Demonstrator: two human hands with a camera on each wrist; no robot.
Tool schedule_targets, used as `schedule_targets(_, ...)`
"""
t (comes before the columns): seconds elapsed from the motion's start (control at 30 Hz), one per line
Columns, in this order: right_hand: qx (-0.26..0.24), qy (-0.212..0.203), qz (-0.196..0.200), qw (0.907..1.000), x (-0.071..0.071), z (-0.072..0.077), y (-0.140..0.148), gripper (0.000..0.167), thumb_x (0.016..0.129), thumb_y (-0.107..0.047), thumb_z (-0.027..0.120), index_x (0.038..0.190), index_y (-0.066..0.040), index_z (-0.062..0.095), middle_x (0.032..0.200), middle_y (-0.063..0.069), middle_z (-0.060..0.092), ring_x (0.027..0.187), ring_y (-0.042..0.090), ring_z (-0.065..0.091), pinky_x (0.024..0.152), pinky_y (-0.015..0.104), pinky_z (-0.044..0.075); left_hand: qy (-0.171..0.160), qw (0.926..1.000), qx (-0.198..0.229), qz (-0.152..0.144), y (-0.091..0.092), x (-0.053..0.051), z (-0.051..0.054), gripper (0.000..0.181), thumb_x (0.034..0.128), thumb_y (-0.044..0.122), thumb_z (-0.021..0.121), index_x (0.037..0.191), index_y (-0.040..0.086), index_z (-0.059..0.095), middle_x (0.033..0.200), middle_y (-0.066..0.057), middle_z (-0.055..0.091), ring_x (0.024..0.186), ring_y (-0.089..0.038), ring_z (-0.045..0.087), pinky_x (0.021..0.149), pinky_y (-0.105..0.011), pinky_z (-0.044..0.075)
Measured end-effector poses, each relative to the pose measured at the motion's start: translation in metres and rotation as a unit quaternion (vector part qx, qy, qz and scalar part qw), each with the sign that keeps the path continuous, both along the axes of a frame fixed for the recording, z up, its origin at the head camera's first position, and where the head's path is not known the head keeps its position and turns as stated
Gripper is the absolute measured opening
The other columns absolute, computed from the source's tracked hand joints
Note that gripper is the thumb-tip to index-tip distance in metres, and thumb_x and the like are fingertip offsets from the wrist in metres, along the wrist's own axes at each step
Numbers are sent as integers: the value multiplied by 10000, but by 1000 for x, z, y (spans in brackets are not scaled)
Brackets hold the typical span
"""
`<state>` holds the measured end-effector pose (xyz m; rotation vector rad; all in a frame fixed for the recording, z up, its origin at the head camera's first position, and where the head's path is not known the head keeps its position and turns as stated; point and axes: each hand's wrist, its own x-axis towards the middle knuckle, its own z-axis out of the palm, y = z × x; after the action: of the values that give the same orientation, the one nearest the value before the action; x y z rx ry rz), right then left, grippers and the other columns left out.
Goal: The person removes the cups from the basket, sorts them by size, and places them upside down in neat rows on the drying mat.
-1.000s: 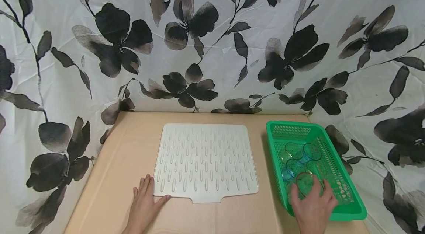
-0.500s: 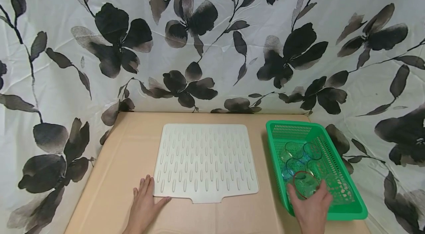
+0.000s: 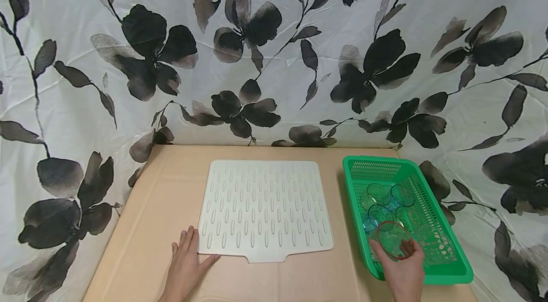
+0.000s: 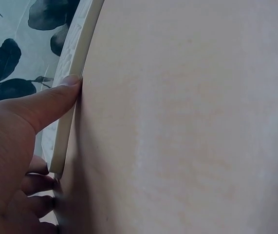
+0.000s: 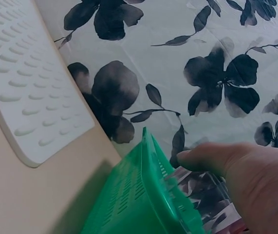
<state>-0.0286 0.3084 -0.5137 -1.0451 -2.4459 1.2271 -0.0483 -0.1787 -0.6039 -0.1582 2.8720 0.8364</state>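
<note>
A white drying board (image 3: 265, 207) with rows of raised oval ridges lies flat on the table. At its near left corner my left hand (image 3: 185, 264) rests with fingers stretched out. In the left wrist view, the thumb (image 4: 56, 100) touches the board's near edge. My right hand (image 3: 401, 268) holds a clear drinking glass (image 3: 390, 238) with a red rim, over the near part of a green plastic basket (image 3: 460, 257). Its thumb (image 5: 207, 157) lies against the glass in the right wrist view; the other fingers are mostly hidden there.
Several more clear glasses stand together in the basket, among them a blue-tinted glass (image 3: 376, 216). The basket sits right of the board on the beige table (image 3: 171, 183). A floral cloth (image 3: 299, 88) hangs behind the table and along its sides.
My right hand has gripped the red-rimmed glass, which has shifted slightly and tilted within the basket area. The left hand and the board have stayed put.
</note>
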Motion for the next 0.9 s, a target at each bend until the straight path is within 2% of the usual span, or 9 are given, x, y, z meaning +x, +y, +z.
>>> schedule_targets(0.23, 124, -12, -128, 9998, 1, 2, -4, 1085, 785, -507, 831, 1533, 6, 235, 1445, 251, 462, 1317, 415, 454, 980, 527, 461, -2, 10000, 55, -7, 0, 2, -3, 1087, 820, 498, 777, 1514, -142, 238, 1617, -348, 141, 1499, -551, 90, 1204, -748, 52)
schedule_targets(0.37, 212, 203, -179, 9994, 2, 8, -7, 1016, 778, -478, 846, 1500, -21, 296, 1420, 173, 490, 1226, 306, 498, 866, 316, 444, 27, 10000, 95, 8, 1, 4, -5, 1081, 826, 503, 770, 1514, -141, 240, 1618, -347, 142, 1501, -550, 89, 1202, -751, 55)
schedule_targets(0.43, 280, 295, -247, 9989, 2, 14, -9, 991, 770, -466, 856, 1491, -52, 316, 1400, 113, 498, 1120, 164, 507, 794, 219, 393, 17, 10000, 95, 16, 1, 4, -6, 1080, 828, 507, 767, 1517, -137, 239, 1620, -345, 139, 1503, -547, 87, 1204, -749, 52)
schedule_targets(0.53, 318, 599, -347, 9971, 1, 23, -13, 971, 758, -419, 877, 1488, -77, 335, 1333, 23, 511, 997, -36, 437, 749, 153, 372, -15, 9999, 96, 27, 1, 5, -6, 1078, 832, 511, 761, 1521, -129, 237, 1623, -340, 135, 1506, -541, 84, 1210, -740, 45)
schedule_targets(0.63, 406, 967, -473, 9934, -1, 32, -18, 956, 744, -386, 891, 1487, -104, 359, 1260, -70, 518, 948, -139, 386, 745, 103, 356, -1, 10000, 61, 33, 0, 5, -5, 1066, 835, 513, 758, 1525, -116, 243, 1624, -332, 145, 1509, -532, 90, 1222, -723, 53)
schedule_targets(0.77, 618, 1340, -628, 9870, -2, 45, -26, 933, 740, -372, 895, 1497, -183, 382, 1233, -152, 531, 970, -177, 389, 763, 71, 323, 63, 10000, 9, 31, 1, 5, -4, 1047, 838, 508, 759, 1526, -105, 259, 1620, -326, 171, 1513, -522, 105, 1239, -691, 89)
schedule_targets(0.9, 641, 1874, -581, 9785, -5, 56, -36, 901, 720, -283, 916, 1477, -248, 427, 1281, -57, 597, 1027, -129, 438, 789, 71, 330, 80, 10000, -10, 19, 1, 6, -3, 1045, 841, 506, 757, 1522, -112, 260, 1617, -330, 180, 1513, -518, 113, 1251, -658, 126)
